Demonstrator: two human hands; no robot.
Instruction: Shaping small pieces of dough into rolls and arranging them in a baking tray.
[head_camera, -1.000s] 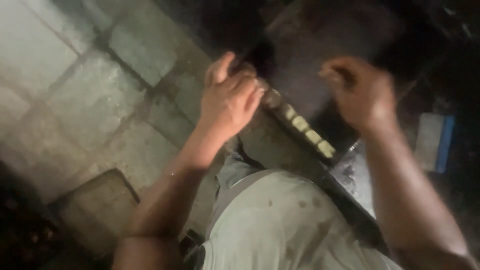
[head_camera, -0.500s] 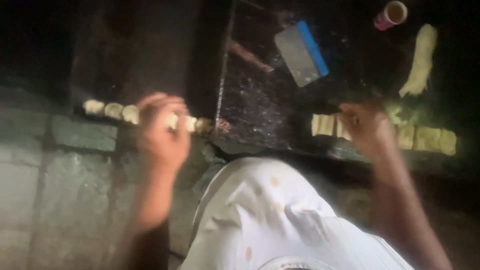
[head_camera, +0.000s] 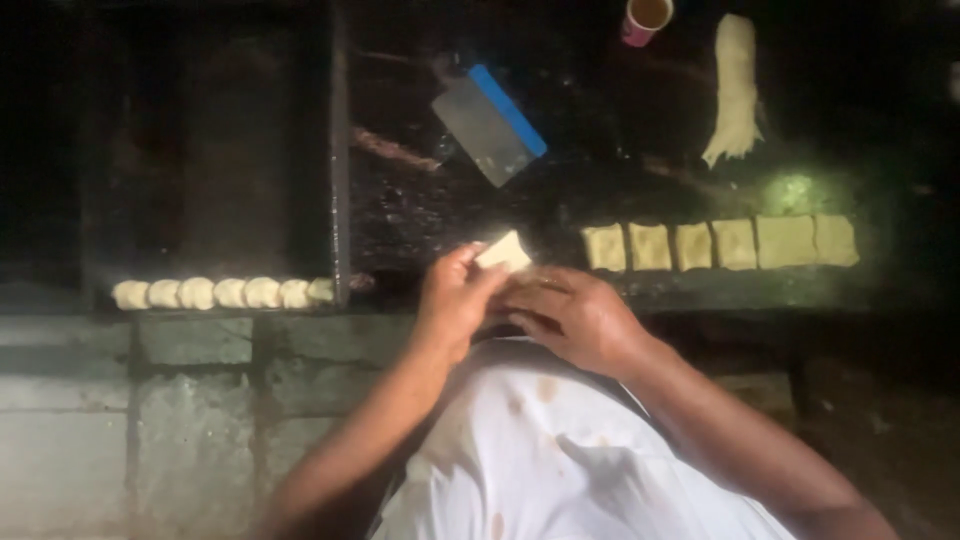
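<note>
Both hands meet at the bench (head_camera: 700, 290) edge: left hand (head_camera: 455, 300) and right hand (head_camera: 575, 315) pinch one dough square (head_camera: 503, 250); more squares (head_camera: 720, 243) lie at 3 o'clock.

One head-worn camera is looking steeply down from above the person's chest, facing forward over a dark worktop (head_camera: 620, 190). It is sitting close to the hands, taking in the worktop's near edge and block wall (head_camera: 150, 420) below.
</note>
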